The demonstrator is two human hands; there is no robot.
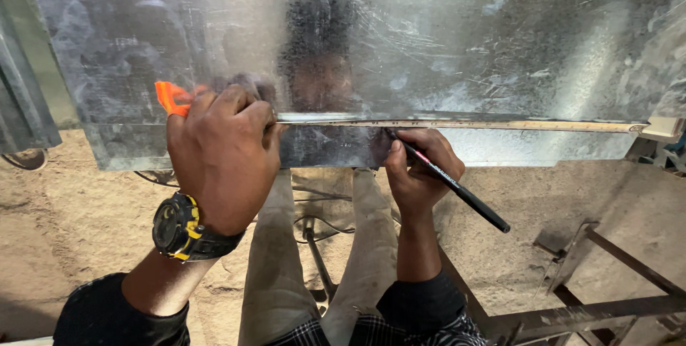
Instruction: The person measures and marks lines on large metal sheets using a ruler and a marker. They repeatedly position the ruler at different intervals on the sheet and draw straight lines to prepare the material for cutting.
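A large shiny galvanised metal sheet point(429, 38) fills the upper view. A tape measure blade point(500, 125) runs across it from my left hand to the sheet's right edge. My left hand point(225, 156), with a black and yellow wristwatch, is closed around the orange tape measure case point(170, 97) and presses it on the sheet. My right hand point(418, 171) grips a black marker pen point(457, 189), its tip touching the sheet just under the tape.
Sandy ground lies below. My legs in grey trousers point(275, 267) stand under the sheet's edge. A rusty metal frame point(593, 303) sits at the lower right, and cables point(321, 228) run over the ground between my legs.
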